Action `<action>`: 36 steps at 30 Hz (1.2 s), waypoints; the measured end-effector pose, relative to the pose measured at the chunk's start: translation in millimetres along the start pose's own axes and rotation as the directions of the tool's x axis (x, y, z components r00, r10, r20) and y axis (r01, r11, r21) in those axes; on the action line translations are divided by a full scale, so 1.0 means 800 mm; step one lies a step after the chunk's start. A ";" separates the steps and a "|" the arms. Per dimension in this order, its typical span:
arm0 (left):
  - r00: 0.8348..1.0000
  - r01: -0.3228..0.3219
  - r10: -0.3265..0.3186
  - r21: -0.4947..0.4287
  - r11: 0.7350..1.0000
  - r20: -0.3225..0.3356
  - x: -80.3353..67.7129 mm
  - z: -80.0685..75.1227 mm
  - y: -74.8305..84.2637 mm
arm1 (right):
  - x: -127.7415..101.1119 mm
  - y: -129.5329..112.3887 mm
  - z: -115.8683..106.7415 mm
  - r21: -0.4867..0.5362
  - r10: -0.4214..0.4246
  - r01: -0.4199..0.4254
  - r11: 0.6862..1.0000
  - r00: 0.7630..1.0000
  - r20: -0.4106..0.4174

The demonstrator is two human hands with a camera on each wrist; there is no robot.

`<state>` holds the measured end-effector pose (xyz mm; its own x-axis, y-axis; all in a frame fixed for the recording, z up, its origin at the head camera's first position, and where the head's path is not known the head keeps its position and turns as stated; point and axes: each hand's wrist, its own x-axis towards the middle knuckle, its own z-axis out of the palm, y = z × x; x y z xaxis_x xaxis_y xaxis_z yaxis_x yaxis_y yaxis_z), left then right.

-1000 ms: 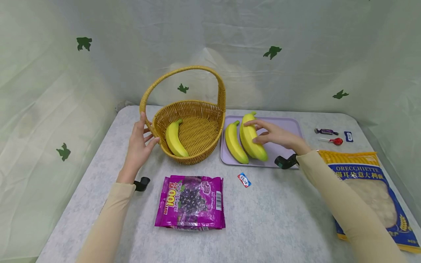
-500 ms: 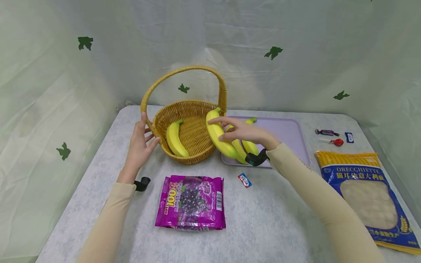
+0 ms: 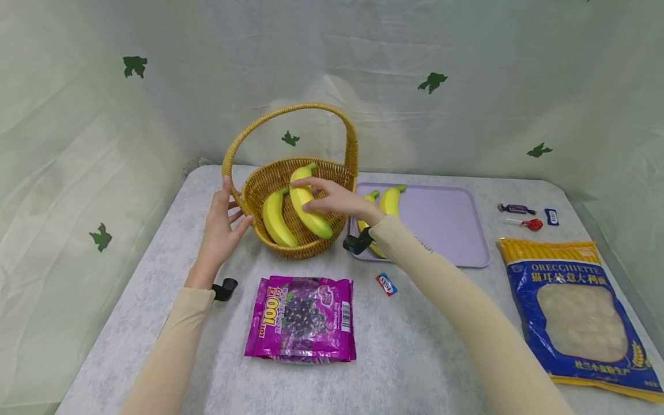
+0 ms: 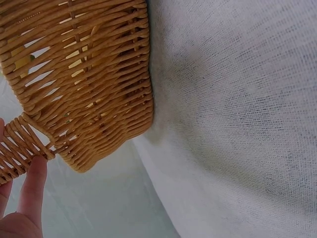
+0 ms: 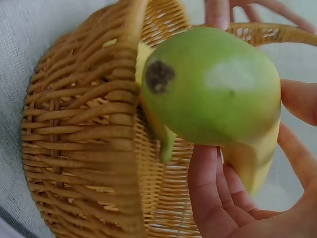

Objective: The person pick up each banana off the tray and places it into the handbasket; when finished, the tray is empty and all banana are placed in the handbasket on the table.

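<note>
Banana [image 3: 309,206], judged light, smooth and bruisable, is gripped mid-body by right hand [image 3: 339,200]; basket [image 3: 290,252] steadied by flat left hand [image 3: 220,227].

The right arm [image 3: 415,259] hides the low ends of two bananas [image 3: 386,202] on the tray [image 3: 446,225]. The pasta bag [image 3: 581,311] is cut off at the head view's right edge. The small sweets [image 3: 524,216] are too tiny to read. In the left wrist view, only fingers [image 4: 29,193] of the left hand show.
</note>
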<state>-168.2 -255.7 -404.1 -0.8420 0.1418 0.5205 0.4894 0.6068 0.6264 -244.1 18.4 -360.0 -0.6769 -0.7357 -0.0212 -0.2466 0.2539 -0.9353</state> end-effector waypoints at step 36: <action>1.000 0.014 -0.014 0.002 1.000 -0.007 0.000 0.000 -0.002 | 0.051 0.026 0.050 -0.292 0.253 -0.229 0.929 0.966 0.048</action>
<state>-168.9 -256.7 -405.4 -0.8472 0.1279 0.5157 0.4770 0.6106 0.6322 -249.2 -31.4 -394.4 -0.6835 -0.6766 -0.2740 -0.2763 0.5872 -0.7608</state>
